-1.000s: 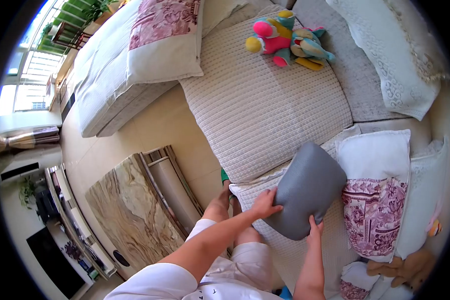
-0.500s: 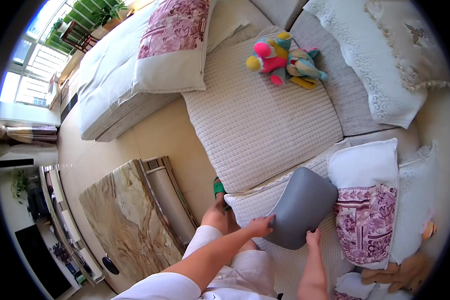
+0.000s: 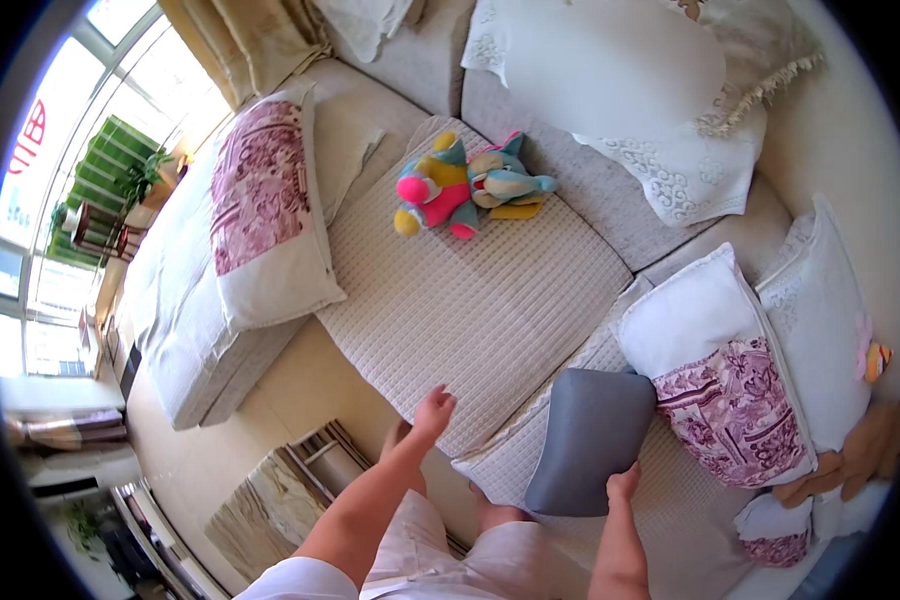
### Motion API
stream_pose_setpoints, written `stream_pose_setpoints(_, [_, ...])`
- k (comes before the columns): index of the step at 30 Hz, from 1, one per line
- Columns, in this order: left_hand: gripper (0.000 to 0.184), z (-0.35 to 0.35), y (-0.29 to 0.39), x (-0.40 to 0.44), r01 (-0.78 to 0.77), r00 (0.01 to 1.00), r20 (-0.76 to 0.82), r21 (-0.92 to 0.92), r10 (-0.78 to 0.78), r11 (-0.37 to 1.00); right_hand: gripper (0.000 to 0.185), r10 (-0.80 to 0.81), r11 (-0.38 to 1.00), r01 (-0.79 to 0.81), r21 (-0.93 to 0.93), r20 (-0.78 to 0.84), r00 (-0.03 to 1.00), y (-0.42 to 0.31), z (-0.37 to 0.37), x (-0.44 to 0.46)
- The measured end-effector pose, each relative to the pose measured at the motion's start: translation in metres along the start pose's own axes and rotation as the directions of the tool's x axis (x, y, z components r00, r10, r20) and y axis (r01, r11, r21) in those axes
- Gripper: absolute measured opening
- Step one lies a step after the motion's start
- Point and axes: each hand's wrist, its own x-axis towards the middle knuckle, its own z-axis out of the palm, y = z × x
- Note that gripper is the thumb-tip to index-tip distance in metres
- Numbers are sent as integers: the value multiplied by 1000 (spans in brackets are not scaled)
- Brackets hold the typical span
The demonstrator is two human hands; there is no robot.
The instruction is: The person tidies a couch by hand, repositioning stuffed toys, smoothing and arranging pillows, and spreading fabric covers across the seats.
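Right hand (image 3: 624, 486): fingers are pinching the near corner of a grey cushion (image 3: 590, 440), which is sitting over the quilted sofa (image 3: 470, 320) by its front edge, just beside a patterned pillow (image 3: 735, 385). Left hand (image 3: 431, 414) is hovering near that edge, fingers loosely spread, holding nothing. Plush toys (image 3: 440, 195) are lying toward the back edge.

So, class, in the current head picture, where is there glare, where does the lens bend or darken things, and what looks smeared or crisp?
Head view: the window glares nearly white and appears bowed; head view: the corners fall to black; head view: part of the white lace cover looks smeared; head view: the grey cushion has clear edges.
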Motion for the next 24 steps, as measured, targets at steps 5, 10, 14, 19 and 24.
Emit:
stream_pose_setpoints(5, [55, -85, 57, 102, -143, 983, -143, -202, 115, 969, 46, 20, 985, -55, -161, -207, 978, -40, 23, -44])
stream_pose_setpoints(10, [66, -156, 146, 205, -290, 945, -163, -6, 285, 957, 48, -121, 986, 111, -128, -78, 990, -112, 61, -106])
stream_pose_setpoints(14, [74, -180, 228, 250, -407, 879, -162, 234, 448, 883, 39, -266, 964, 265, 23, 51, 963, -177, 112, -148])
stream_pose_setpoints(19, [88, -170, 274, 304, -399, 915, -48, 57, 401, 915, 30, -454, 878, 421, 230, 114, 884, -260, 129, -187])
stream_pose_setpoints(24, [69, -158, 266, 364, -150, 989, -1, -100, 151, 984, 24, -410, 883, 318, 346, 238, 881, -295, 133, -215])
